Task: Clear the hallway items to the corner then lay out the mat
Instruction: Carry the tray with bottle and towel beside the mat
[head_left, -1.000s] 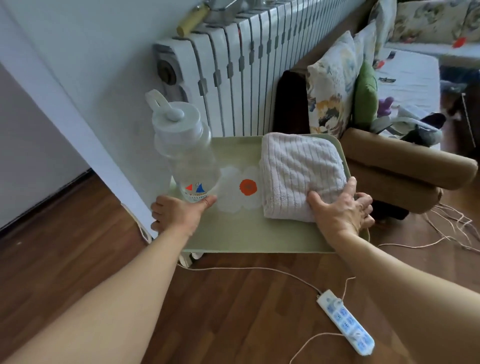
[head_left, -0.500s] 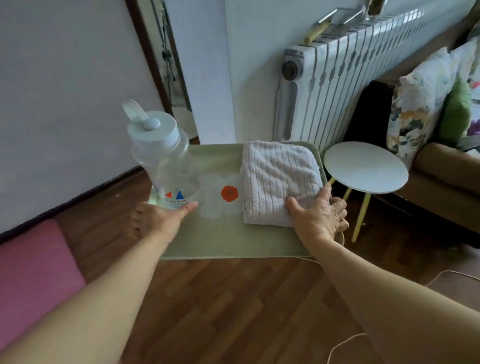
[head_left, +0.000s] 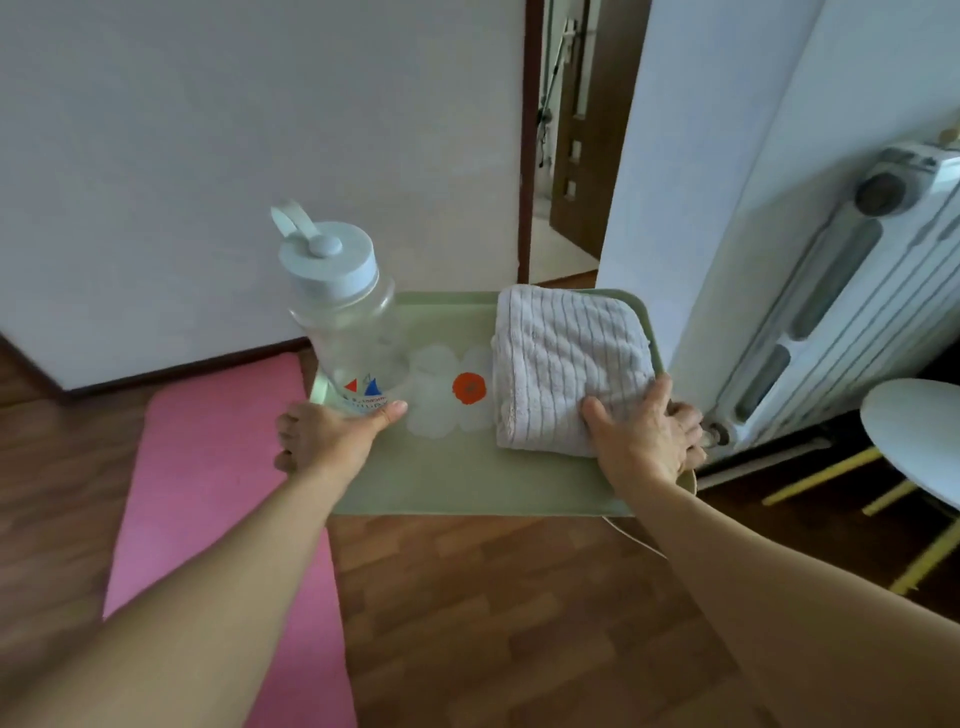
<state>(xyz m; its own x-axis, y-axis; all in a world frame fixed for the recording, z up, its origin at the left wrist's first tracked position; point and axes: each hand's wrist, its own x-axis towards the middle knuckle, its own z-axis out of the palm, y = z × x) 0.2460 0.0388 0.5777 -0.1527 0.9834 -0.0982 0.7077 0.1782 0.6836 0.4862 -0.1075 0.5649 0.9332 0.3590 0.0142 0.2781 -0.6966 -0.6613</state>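
Note:
I hold a pale green table (head_left: 467, 483) with a white-and-orange flower print above the wooden floor. My left hand (head_left: 332, 436) grips its left edge, thumb against the base of a clear water bottle (head_left: 348, 332) with a grey-blue lid, which stands on the table. My right hand (head_left: 649, 436) grips the right edge, thumb pressing on a folded pale ribbed towel (head_left: 566, 364) that lies on the table's right half. A pink mat (head_left: 208, 493) lies flat on the floor below and to the left.
A white radiator (head_left: 831, 322) lines the right wall, with a small round white table (head_left: 919, 441) on yellow legs in front of it. An open doorway (head_left: 566, 156) is straight ahead. A white wall with a dark baseboard runs along the left.
The view has swung left with the table in both hands: sofa, cushions and power strip have left the view, the doorway and the pink mat have come in. Both grips are unchanged.

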